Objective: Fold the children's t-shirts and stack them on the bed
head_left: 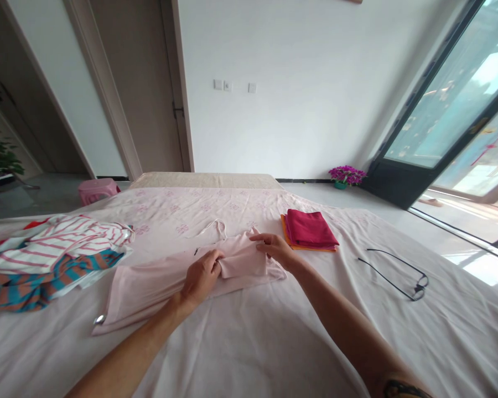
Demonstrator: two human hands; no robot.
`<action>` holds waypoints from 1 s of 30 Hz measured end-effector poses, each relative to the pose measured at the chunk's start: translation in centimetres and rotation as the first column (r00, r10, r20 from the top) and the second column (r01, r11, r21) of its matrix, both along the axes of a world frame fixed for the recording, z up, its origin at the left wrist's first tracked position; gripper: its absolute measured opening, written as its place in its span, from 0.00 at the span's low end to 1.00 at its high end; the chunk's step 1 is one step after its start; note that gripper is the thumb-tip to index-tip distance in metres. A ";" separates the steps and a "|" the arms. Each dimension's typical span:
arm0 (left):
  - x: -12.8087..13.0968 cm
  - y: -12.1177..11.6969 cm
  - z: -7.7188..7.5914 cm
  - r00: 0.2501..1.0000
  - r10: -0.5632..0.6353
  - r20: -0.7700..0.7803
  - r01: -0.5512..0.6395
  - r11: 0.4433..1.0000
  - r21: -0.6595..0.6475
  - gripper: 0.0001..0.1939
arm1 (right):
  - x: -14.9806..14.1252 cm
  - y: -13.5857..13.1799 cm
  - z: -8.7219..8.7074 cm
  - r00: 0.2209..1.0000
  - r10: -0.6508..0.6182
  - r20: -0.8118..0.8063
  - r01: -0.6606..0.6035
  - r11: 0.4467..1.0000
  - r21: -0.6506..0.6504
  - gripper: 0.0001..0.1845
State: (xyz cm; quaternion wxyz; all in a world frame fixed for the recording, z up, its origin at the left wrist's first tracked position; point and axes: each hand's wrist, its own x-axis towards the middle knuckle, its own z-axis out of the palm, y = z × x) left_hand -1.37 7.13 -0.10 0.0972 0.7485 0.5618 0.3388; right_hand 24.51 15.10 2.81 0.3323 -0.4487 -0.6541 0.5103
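Both my hands grip a pale pink garment spread on the bed.

My left hand [201, 276] is closed around a bunched fold of the pink garment [149, 284], and my right hand [276, 249] pinches its upper edge just beside it. The garment is thin, soft, plain and lightly creased, with narrow straps trailing away beyond my fingers; its long body stretches out to the left of my left hand, flat on the bed [274, 342]. Left of that lies a heap of striped clothes [45, 260]. Just beyond my right hand sits a folded red and orange stack [309, 229], and a black hanger [398, 273] lies well off to its right.
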 end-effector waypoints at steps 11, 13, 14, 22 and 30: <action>-1.3 0.4 1.1 0.961 -0.094 0.262 0.053 0.986 0.159 0.09 | -2.5 0.0 2.3 0.963 -0.040 -0.267 0.074 0.991 0.116 0.26; -1.2 -0.1 1.4 0.967 -0.125 0.224 0.082 0.978 0.189 0.10 | -2.4 -0.4 2.9 0.946 -0.047 -0.319 0.077 0.994 0.083 0.24; -1.2 -0.4 1.5 0.970 -0.142 0.196 0.103 0.975 0.195 0.11 | -2.2 -0.6 3.1 0.943 -0.056 -0.329 0.081 0.995 0.064 0.23; -0.3 -2.3 0.4 0.958 -0.260 -0.124 0.272 0.958 0.093 0.16 | 0.6 -3.2 1.3 0.989 -0.052 -0.135 0.040 0.996 -0.086 0.20; 1.3 -2.0 0.0 0.968 -0.159 -0.195 0.176 0.982 0.072 0.13 | -0.3 -3.8 0.9 0.955 -0.151 -0.256 0.137 0.988 -0.071 0.15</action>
